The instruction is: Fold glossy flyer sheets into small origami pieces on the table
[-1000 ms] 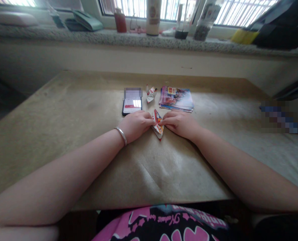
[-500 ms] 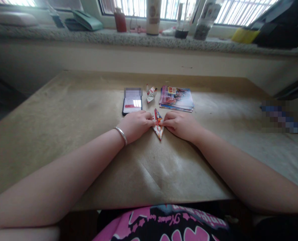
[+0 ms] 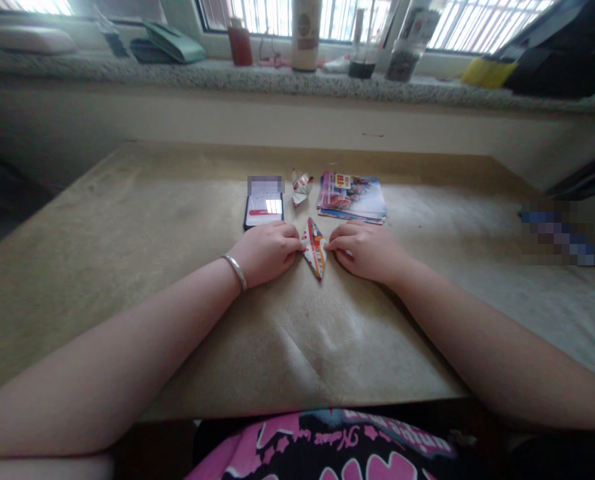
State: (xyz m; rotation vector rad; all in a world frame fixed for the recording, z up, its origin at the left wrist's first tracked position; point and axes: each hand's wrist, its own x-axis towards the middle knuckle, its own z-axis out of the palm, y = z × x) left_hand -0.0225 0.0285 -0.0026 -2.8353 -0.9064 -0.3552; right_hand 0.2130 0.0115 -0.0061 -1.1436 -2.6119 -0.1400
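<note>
A small folded paper diamond (image 3: pixel 315 249), printed in red, white, orange and blue, lies on the table between my hands. My left hand (image 3: pixel 270 251) pinches its left corner between thumb and forefinger. At the right corner, my right hand (image 3: pixel 365 250) has its fingertips closed on the paper's edge. Just beyond the diamond stands a folded paper figure (image 3: pixel 301 189), white with red print and pointed tips. A phone (image 3: pixel 264 212) with a lit screen lies behind my left hand. Behind my right hand is a stack of printed sheets (image 3: pixel 352 197).
The table (image 3: pixel 202 353) has a tan cover with creases near its front edge. Bottles, including a red one (image 3: pixel 240 43), stand on the stone windowsill (image 3: pixel 177 72). A blurred-out item (image 3: pixel 567 233) lies at the table's right side.
Both hands have drawn slightly apart, out to the diamond's side corners. The fingers no longer cover its middle, and its printed face shows flatter and wider.
</note>
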